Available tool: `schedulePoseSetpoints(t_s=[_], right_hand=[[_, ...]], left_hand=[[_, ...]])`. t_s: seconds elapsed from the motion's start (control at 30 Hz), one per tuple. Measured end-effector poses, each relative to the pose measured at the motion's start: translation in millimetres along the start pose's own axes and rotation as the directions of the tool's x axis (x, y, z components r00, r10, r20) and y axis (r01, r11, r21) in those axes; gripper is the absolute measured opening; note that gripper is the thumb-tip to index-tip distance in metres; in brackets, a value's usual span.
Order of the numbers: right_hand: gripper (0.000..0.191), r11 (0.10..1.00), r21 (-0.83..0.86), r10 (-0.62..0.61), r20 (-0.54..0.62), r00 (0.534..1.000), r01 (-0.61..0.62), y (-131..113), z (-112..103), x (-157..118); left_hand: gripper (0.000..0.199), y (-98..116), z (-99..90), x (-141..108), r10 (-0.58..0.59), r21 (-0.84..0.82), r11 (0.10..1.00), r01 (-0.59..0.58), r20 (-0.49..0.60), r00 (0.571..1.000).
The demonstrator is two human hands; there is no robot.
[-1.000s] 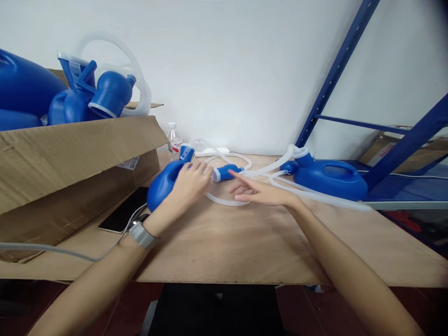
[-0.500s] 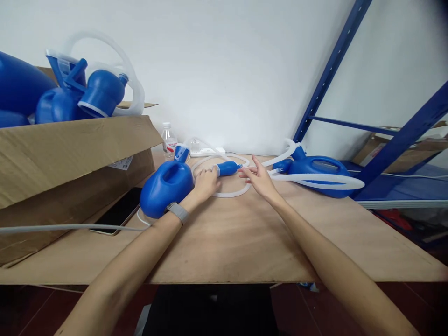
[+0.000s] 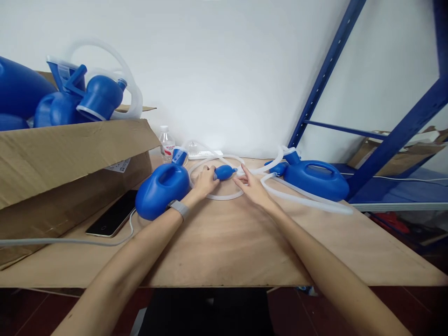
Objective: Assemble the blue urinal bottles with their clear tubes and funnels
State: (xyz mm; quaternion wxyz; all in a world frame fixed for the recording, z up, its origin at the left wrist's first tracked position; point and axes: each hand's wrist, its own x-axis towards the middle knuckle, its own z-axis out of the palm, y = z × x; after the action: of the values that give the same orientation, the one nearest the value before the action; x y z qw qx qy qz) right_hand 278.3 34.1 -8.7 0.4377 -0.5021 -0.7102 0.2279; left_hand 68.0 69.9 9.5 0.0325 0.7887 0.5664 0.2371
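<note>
My left hand (image 3: 206, 181) is closed round the wide end of a blue bottle-shaped fitting (image 3: 224, 172), which lies with its narrow spout to the right. At that spout, my right hand (image 3: 250, 186) has thumb and fingers about the end of a translucent white hose (image 3: 261, 171). Whether the hose end sits on the spout is too small to tell. Beside my left wrist rests a blue jug (image 3: 161, 191) with a handle and an angled neck. A second blue jug (image 3: 317, 179) lies at the right, hoses around it.
An open cardboard box (image 3: 77, 144) with several blue parts stands at the left. Near it are a black phone (image 3: 114, 214) with a white cable and a clear bottle (image 3: 167, 142). A white power strip (image 3: 206, 154) lies by the wall. Blue shelving (image 3: 395, 126) borders the table's right side.
My right hand has moved slightly left and its fingers have closed in at the spout. The hose loop at the right has dropped lower. My left hand keeps hold of the fitting.
</note>
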Motion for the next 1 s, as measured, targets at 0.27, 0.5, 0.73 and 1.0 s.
schedulePoseSetpoints(t_s=[0.27,0.5,0.73,1.0], right_hand=[[0.091,0.996,-0.053,0.075,0.006,0.997,-0.074,13,5,2],[0.084,0.917,-0.346,-0.221,-0.026,0.975,0.198,-14,14,-14],[0.073,0.7,-0.584,-0.489,0.027,0.872,0.411,-54,24,-27],[0.054,0.795,-0.388,-0.5,0.016,0.866,0.466,-40,16,-22]], left_hand=[[0.045,18,-55.6,-54,0.017,-0.175,0.982,-0.074,-0.306,0.952],[0.043,6,-55.5,-78,0.048,-0.272,0.952,-0.14,-0.32,0.946],[0.049,9,-42.0,-86,0.147,-0.322,0.907,-0.271,-0.36,0.921],[0.065,3,-33.3,-89,0.413,-0.18,0.86,-0.478,-0.308,0.857]])
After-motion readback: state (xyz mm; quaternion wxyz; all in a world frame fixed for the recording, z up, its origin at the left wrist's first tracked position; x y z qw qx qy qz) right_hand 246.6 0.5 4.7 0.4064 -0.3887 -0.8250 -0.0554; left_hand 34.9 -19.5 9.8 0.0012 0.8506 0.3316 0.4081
